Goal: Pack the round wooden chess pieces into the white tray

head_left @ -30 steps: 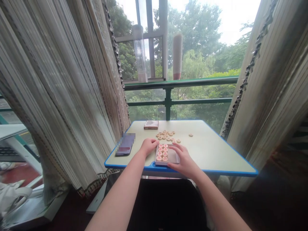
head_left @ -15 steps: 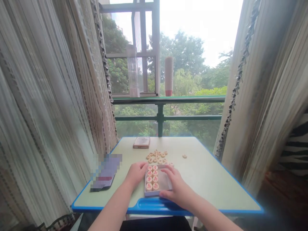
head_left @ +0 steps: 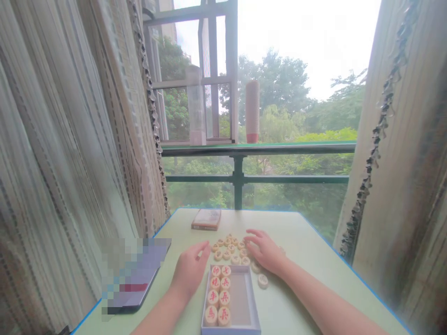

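An open shallow box (head_left: 254,321) lies in front of me, with two columns of red-marked Chinese chess pieces (head_left: 224,298) along its left side. The right part of the box shows its bare bottom. Beyond it is a loose cluster of Chinese chess pieces (head_left: 226,254), lying on the table. My left hand (head_left: 188,270) rests left of the cluster and the box, fingers loosely bent, nothing visible in it. Over the cluster's right edge my right hand (head_left: 263,250) reaches with spread fingers, hiding some pieces. One loose piece (head_left: 263,281) lies just right of the box.
A flat dark-edged object (head_left: 146,279), partly blurred out, lies at the table's left edge. Another flat box (head_left: 206,219) sits at the back. Behind the table (head_left: 314,279) run a green railing (head_left: 296,179) and curtains. A stack of cups (head_left: 252,111) stands on the ledge.
My right hand has left the box's right side and moved forward to the loose pieces. My left hand has come off the box's far left corner. The view has shifted.
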### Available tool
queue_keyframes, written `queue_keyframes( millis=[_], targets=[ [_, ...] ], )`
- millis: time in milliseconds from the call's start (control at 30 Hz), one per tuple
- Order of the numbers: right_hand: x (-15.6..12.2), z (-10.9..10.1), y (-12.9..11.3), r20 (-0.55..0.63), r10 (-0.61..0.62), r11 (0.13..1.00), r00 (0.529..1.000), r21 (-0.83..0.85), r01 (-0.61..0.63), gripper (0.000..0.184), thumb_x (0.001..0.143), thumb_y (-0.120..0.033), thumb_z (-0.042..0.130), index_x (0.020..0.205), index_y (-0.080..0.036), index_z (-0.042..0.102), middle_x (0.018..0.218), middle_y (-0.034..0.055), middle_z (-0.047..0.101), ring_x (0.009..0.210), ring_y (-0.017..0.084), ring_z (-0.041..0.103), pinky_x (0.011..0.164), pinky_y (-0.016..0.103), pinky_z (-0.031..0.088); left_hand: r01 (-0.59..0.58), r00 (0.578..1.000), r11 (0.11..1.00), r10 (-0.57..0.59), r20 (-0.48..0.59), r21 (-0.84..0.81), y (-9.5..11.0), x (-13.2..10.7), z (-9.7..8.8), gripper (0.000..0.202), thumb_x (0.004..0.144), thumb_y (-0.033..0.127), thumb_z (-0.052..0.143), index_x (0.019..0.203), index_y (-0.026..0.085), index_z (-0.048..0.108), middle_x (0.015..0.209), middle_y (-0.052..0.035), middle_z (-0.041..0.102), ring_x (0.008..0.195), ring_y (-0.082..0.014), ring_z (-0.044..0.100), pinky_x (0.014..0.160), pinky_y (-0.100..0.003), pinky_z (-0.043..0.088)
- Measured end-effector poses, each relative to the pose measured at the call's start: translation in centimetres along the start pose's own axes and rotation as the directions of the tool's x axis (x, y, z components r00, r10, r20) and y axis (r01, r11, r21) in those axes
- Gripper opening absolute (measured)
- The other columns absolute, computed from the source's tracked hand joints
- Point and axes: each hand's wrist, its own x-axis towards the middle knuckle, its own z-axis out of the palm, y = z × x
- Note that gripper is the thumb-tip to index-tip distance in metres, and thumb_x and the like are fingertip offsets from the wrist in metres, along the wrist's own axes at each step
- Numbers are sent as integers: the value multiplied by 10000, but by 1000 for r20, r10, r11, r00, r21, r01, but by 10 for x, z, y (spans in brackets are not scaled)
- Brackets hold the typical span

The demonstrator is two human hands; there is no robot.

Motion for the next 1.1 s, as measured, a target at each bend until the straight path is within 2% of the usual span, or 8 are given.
queue_keyframes(
  millis=[67,167,267,400,533,633,933,1100],
  targets=[
    [-3,5,6,80,-32,999,996,28,30,279,844,-286,431,995,-231,658,1141,69,600,1063,231,519,919,413,410,-42,999,999,42,14,15,1,17,2,525,815,527,354,1181,217,568,1254,-59,541,1205,-221,447,1010,-346,333],
    [-6,3,8,89,-8,999,996,54,3,266,852,-281,414,920,-226,666,1056,60,636,1002,221,550,895,391,425,-169,977,983,158,146,66,0,47,9,563,807,549,383,1250,224,505,1379,-51,396,1333,-224,234,1099,-391,149],
    [-7,-1,7,63,55,996,997,65,-59,249,847,-267,415,818,-212,656,969,65,650,941,216,572,863,378,442,-125,980,992,121,158,19,-6,68,20,573,829,558,329,1280,235,469,1417,-44,328,1361,-229,117,1103,-429,90],
    [-7,-1,9,65,69,992,995,103,-75,219,831,-233,430,817,-208,647,964,68,647,945,210,576,854,356,452,-85,982,987,105,155,-135,-15,70,32,580,839,573,279,1215,217,541,1325,-67,470,1285,-236,334,1079,-402,211],
    [-7,3,9,93,44,985,995,164,-59,242,833,-214,412,846,-220,653,1009,61,646,933,199,591,844,339,465,10,968,978,42,246,-207,-22,62,34,610,833,593,261,1113,188,621,1179,-81,596,1149,-238,493,1029,-383,304],
    [-5,5,8,71,66,979,995,187,-78,236,822,-203,421,860,-221,653,987,53,658,914,194,599,842,334,465,65,955,977,-2,295,-201,-23,61,33,636,826,604,257,1085,163,637,1140,-95,618,1101,-234,528,988,-356,349],
    [7,5,3,155,137,977,978,144,-160,231,817,-210,421,866,-172,644,965,82,648,939,205,573,877,356,431,-51,951,995,75,300,-87,-15,61,29,594,844,551,262,954,147,683,1007,-89,673,997,-237,575,908,-348,395],
    [1,4,5,145,7,986,989,165,-31,283,836,-169,359,931,-201,623,1036,80,619,961,193,564,861,342,444,-87,966,996,87,243,-10,-17,68,30,406,837,376,361,925,143,682,961,-79,680,930,-206,591,859,-311,419]
  ],
)
